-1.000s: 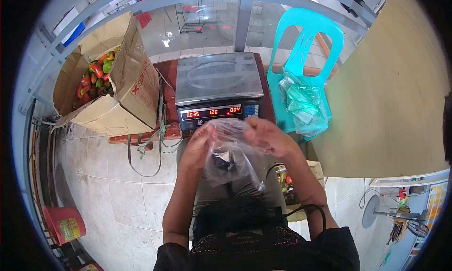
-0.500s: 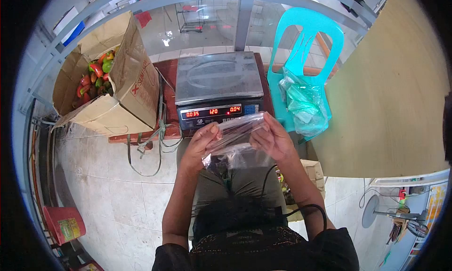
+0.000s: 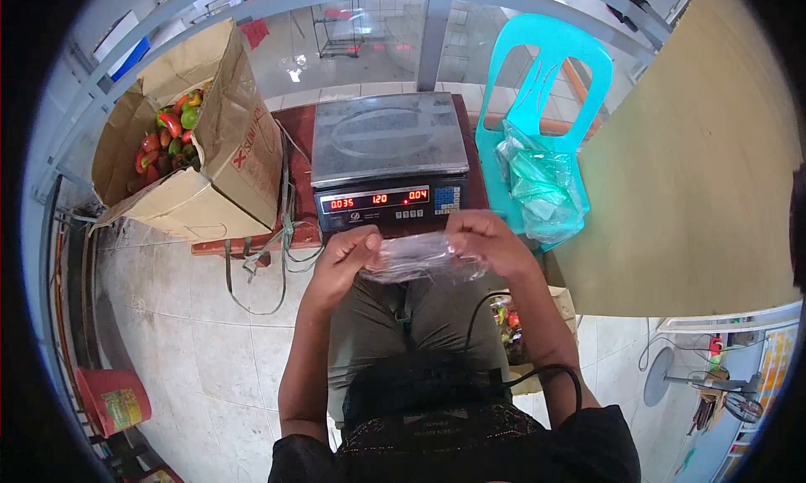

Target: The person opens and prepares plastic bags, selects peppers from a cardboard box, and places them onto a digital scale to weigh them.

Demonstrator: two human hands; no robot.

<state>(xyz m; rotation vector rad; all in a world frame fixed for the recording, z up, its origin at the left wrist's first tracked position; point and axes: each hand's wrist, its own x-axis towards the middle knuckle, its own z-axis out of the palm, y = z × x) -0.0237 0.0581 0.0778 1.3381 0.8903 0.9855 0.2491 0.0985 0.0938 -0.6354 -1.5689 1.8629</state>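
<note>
A clear plastic bag [image 3: 411, 257] is stretched sideways between my hands, above my lap and just in front of the scale. My left hand [image 3: 347, 256] grips its left end, the thumb pressed against the fingers. At the other end my right hand [image 3: 487, 241] is closed on the plastic, slightly blurred. Beyond them stands a digital scale [image 3: 390, 139] with a bare metal plate; its red display reads 0.035, 1.20 and 0.04.
An open cardboard box [image 3: 239, 160] of red and green peppers [image 3: 172, 130] stands at left. To the right, a turquoise chair [image 3: 495, 88] holds plastic bags [image 3: 541, 185], beside a wooden panel [image 3: 688, 181]. A smaller box [image 3: 561, 307] sits below my right forearm. A red bin [image 3: 113, 399] is lower left.
The clear bag, earlier hanging loose, is now gathered into a narrower band between my hands. Both hands have come slightly lower than half a second ago.
</note>
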